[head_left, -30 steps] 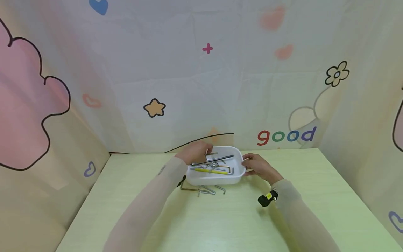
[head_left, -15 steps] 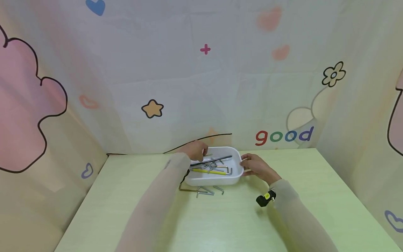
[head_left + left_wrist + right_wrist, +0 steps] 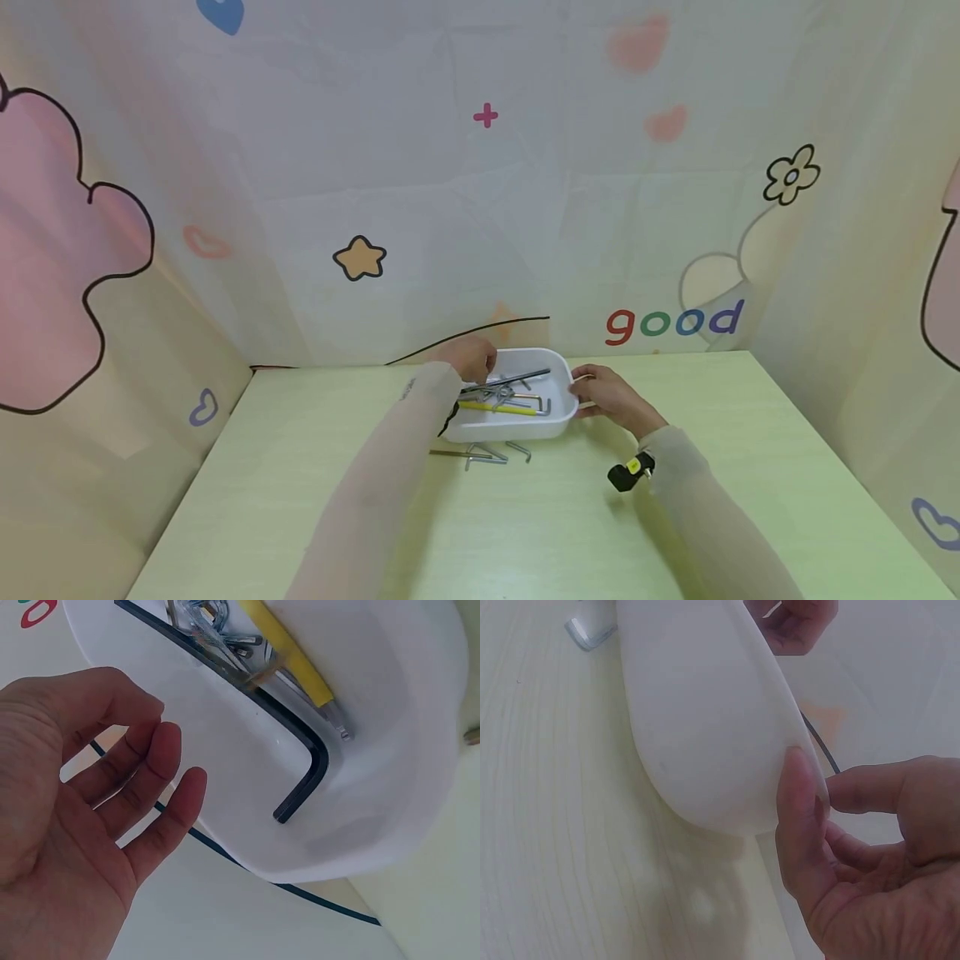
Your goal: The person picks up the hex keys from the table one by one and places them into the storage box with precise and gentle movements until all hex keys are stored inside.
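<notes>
Our left hand [image 3: 86,825] hung at the box's left end, toward the back, its fingers loosely bent with nothing we could make out between them; whether it touched the rim we could not tell. Our right hand [image 3: 613,397] pinched the right end of the white box [image 3: 510,431] between thumb and fingers, to steady it, as we judged. That box was upright at the back of the surface [image 3: 570,517]. Inside it, a long black hex key [image 3: 287,720] ran slantwise, and a yellow-handled tool [image 3: 498,408] lay nearer its front wall. By the black key we saw a blurred brownish piece [image 3: 268,671], too smeared to name, perhaps a key on its way down.

Just before the front wall lay several loose keys [image 3: 497,455], with one small bent key [image 3: 517,448] a little apart to their right. We took the step in hand to be gathering these into the box, partly done, though emptying it could have looked the same. If gathering, the next move called for the left hand to clear the rim and pinch a single key; the small one seemed easiest, since the others lay crossed and might snag.
</notes>
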A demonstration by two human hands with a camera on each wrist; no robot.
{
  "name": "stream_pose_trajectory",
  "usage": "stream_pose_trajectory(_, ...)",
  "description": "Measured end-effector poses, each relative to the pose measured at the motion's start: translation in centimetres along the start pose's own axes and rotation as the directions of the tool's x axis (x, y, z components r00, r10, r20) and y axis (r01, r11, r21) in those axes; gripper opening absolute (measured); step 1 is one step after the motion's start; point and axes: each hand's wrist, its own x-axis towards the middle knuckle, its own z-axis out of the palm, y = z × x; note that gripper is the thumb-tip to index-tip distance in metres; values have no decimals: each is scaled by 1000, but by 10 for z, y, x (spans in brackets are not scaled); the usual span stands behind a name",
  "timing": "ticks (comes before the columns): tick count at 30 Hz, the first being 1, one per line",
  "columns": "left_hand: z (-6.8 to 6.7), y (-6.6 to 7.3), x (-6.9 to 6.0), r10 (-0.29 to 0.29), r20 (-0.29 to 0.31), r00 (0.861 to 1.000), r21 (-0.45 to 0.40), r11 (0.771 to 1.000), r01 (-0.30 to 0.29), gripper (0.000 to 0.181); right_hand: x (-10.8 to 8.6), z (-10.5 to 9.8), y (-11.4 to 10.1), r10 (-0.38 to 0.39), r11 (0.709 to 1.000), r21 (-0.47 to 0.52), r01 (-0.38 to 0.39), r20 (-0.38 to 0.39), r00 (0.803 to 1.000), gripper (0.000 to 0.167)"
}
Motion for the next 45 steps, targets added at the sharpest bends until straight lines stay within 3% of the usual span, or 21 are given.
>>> stream_pose_trajectory(10, 6, -3, -6, -27, 12, 1000, -20, 999, 27, 7, 0, 2, -2, -3, 1000, 4, 3, 7, 1000, 42)
stream_pose_trajectory(20, 1, -1, -21, 63, -33, 997, -4, 998, -63, 12, 0, 2, -2, 5, 1000, -8, -5, 2, 1000, 43)
stream_pose_trajectory(25, -2, 5, -34, 75, -50, 996, 20, 997, -74, 16, 1, 0, 0, -3, 1000, -8, 3, 8, 1000, 44)
stream_pose_trajectory(28, -2, 9, -44, 121, -92, 988, 50, 992, -117, 20, 1, -1, 1, -8, 1000, -3, 8, 4, 1000, 44)
stream_pose_trajectory(32, 4, 11, -60, 208, -175, 962, 128, 974, -187, 22, 0, 0, 2, -4, 1000, -2, 4, 3, 1000, 44)
stream_pose_trajectory(37, 13, 12, -79, 285, -276, 918, 176, 954, -244, 20, 1, 0, 3, -6, 1000, 0, 6, 1, 1000, 43)
stream_pose_trajectory(42, 23, 13, -96, 343, -330, 880, 212, 935, -285, 19, 0, 1, 3, -4, 1000, -4, 4, 6, 1000, 44)
stream_pose_trajectory(45, 30, 12, -107, 384, -365, 848, 241, 919, -312, 18, -1, 2, 1, -3, 1000, 0, 3, 9, 1000, 44)
